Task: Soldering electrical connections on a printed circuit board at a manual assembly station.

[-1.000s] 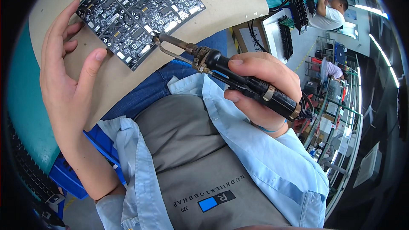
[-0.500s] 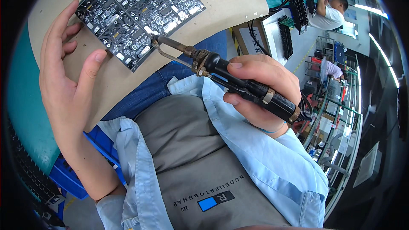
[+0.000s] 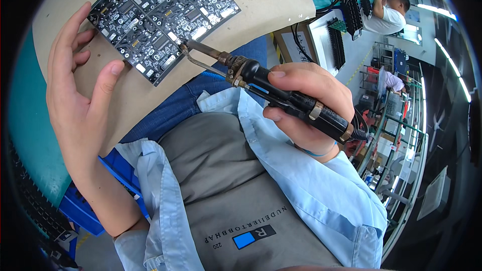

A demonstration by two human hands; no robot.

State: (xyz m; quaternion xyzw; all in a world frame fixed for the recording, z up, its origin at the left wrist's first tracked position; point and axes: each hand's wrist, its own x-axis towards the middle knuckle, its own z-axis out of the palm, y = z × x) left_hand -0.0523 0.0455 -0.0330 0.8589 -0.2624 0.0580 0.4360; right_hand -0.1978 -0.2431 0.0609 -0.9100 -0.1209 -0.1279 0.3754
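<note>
A dark panel of circuit boards (image 3: 163, 17), dense with small parts and shiny metal pads, lies on the brown work surface. My left hand (image 3: 75, 75) is beside the panel's left edge, fingers spread and thumb apart. Its index fingertip is at the panel's left corner; whether the other fingers touch the board cannot be made out. A black-handled soldering iron (image 3: 261, 78) with a thin metal tube alongside its shaft is gripped in my right hand (image 3: 316, 105). The iron's tip meets the panel near its lower right edge.
The brown sheet (image 3: 281, 0) covers a green table (image 3: 37, 145). Blue bins (image 3: 83, 208) sit below at the left. A cardboard box (image 3: 293, 45) and wired equipment stand at the right. Beyond, a person in white (image 3: 389, 17) works near shelving (image 3: 401, 135).
The panel has shifted very slightly to the left and toward me, my left hand moving a little with it. The soldering iron's tip stays at nearly the same spot.
</note>
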